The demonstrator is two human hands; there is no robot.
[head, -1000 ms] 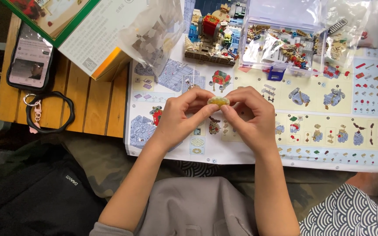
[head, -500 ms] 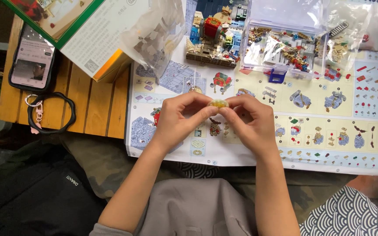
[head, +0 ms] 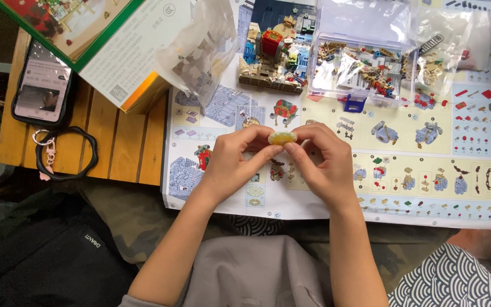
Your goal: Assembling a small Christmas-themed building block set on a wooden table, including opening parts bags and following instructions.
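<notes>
Both hands pinch one small yellow piece (head: pixel 282 137) above the instruction sheet (head: pixel 427 170): left hand (head: pixel 237 162) and right hand (head: pixel 325 162), fingers curled nearly closed. I can't resolve the piece's shape; fingertips cover its edges.

Table: you have a slatted wooden table (head: pixel 115 133) under everything.
Left: a phone (head: pixel 42 85) with a looped black strap (head: pixel 66 156).
Far left: a cardboard box (head: pixel 98 40).
Middle to right: a wide instruction sheet (head: pixel 421 170), spread flat.
</notes>
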